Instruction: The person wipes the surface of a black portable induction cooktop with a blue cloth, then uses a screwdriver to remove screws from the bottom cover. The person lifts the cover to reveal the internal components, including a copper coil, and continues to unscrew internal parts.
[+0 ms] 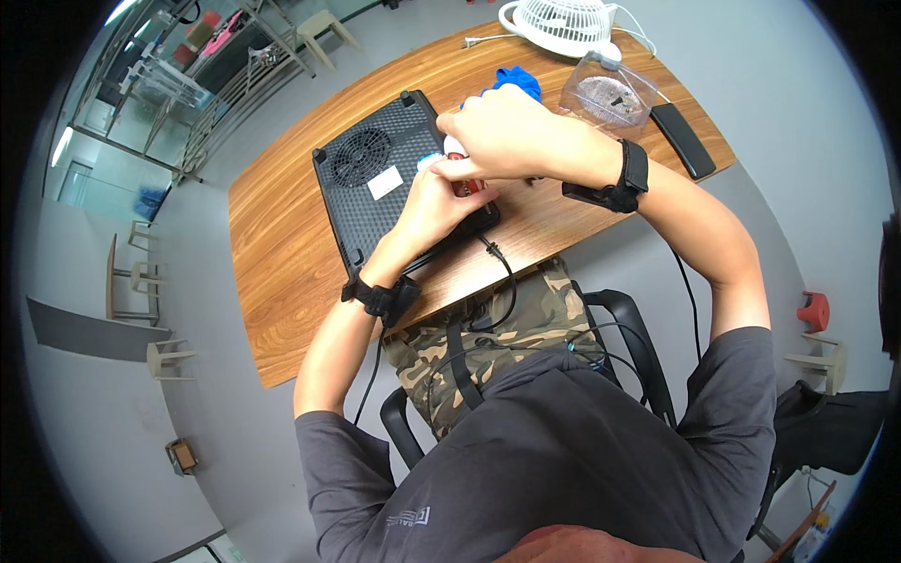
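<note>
A flat black appliance, much like an induction cooker [394, 206], lies underside up on the table. Its round fan grille, corner feet and a white label face me. Over its right edge, my left hand [439, 202] and my right hand [504, 133] meet around a small red-and-white container [460, 188], perhaps a bottle. Fingers of both hands are closed on it, and they hide most of its shape. A bit of blue and white shows beside the left fingertips; I cannot make out what it is. Just beyond my right hand sits a bunched blue cloth [514, 83].
On the wooden table [282, 244], a white fan [563, 26] stands at the far edge. Near it are a clear plastic box [610, 94] with small dark pieces inside and a long black case [682, 141]. A black cord [507, 267] hangs over the near edge.
</note>
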`<state>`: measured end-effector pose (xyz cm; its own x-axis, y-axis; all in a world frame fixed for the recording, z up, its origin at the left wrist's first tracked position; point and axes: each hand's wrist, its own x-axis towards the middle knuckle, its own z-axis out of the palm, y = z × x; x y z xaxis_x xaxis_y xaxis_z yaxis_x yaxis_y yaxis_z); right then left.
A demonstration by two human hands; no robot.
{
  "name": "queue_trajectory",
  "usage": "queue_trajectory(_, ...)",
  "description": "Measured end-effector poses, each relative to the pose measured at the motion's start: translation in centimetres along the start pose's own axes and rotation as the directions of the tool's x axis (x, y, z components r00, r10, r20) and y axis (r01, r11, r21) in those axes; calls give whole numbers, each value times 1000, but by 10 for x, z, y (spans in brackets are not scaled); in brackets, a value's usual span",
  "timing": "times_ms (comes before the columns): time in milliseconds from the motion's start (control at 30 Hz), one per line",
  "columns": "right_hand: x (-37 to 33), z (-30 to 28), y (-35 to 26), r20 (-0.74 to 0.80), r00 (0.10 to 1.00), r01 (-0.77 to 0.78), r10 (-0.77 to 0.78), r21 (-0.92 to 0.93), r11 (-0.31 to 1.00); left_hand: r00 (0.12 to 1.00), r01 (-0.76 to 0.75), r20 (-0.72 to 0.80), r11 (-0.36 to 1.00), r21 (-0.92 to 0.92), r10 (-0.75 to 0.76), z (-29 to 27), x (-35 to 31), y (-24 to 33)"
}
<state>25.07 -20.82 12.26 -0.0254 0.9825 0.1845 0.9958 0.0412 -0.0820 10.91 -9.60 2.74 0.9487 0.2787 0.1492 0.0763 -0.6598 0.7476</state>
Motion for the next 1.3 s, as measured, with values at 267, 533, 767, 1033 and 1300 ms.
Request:
queue_trajectory(267,-9,20,11,-307,946,126,-106,47,991,999,-36,-36,999,19,37,-5,-6,5)
queue_trajectory(533,3,0,-2,86,996,-37,38,-17,999,999,-24,-23,1000,4,24,-5,-2,3)
queue_trajectory(767,-4,12,-4,-163,985,56,-52,19,998,988,-127,-82,992,15,128,1,-3,4)
queue_trajectory(1033,-8,16,9,-225,974,39,-13,115,993,997,-39,-66,997,-60,35,-7,-8,7)
queue_trajectory(1300,0,3,-3,4,999,-46,46,71,996,990,-104,-88,994,29,107,-3,-2,4)
